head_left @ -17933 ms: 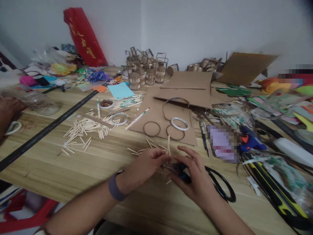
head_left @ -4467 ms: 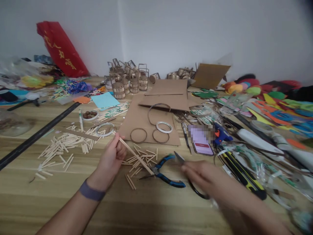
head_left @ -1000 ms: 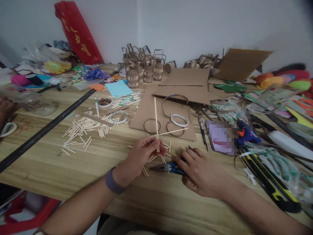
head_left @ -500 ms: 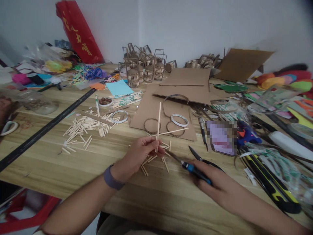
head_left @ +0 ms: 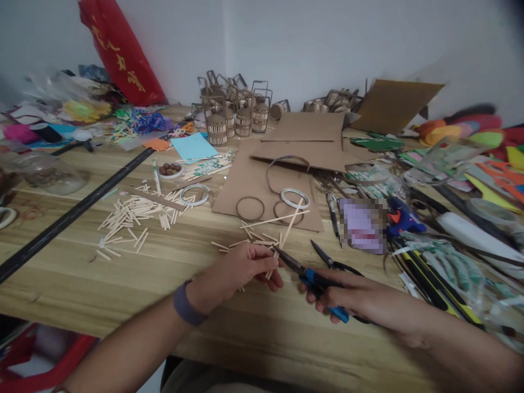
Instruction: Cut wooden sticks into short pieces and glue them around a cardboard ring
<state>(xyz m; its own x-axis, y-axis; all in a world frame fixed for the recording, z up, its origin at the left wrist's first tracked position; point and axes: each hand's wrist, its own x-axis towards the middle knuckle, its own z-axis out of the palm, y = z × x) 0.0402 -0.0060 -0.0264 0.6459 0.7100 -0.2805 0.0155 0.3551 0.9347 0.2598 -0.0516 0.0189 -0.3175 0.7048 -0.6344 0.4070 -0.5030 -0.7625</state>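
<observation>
My left hand (head_left: 241, 267), with a dark band on its wrist, pinches a thin wooden stick (head_left: 290, 228) between thumb and fingers. The stick slants up and away to the right; a short piece shows below the thumb. My right hand (head_left: 347, 297) is wrapped round the blue-and-black handles of long-nose pliers (head_left: 317, 279). Their dark jaws reach the stick just above my left fingertips. Short cut sticks (head_left: 262, 238) lie on the table behind my left hand. Another long stick (head_left: 266, 219) lies crosswise beyond them.
A pile of short sticks (head_left: 126, 215) lies left. Cardboard (head_left: 229, 191) bears brown rings and a white tape roll (head_left: 295, 198). Black scissors (head_left: 327, 256), a pen (head_left: 333, 215), a glue gun (head_left: 403, 218) and a yellow-black cutter (head_left: 442, 289) are right. Small woven baskets (head_left: 216, 128) stand behind.
The stick in my left hand has tilted from upright to the right. The pliers' jaws have come up to it, and their handles now show spread in my right hand.
</observation>
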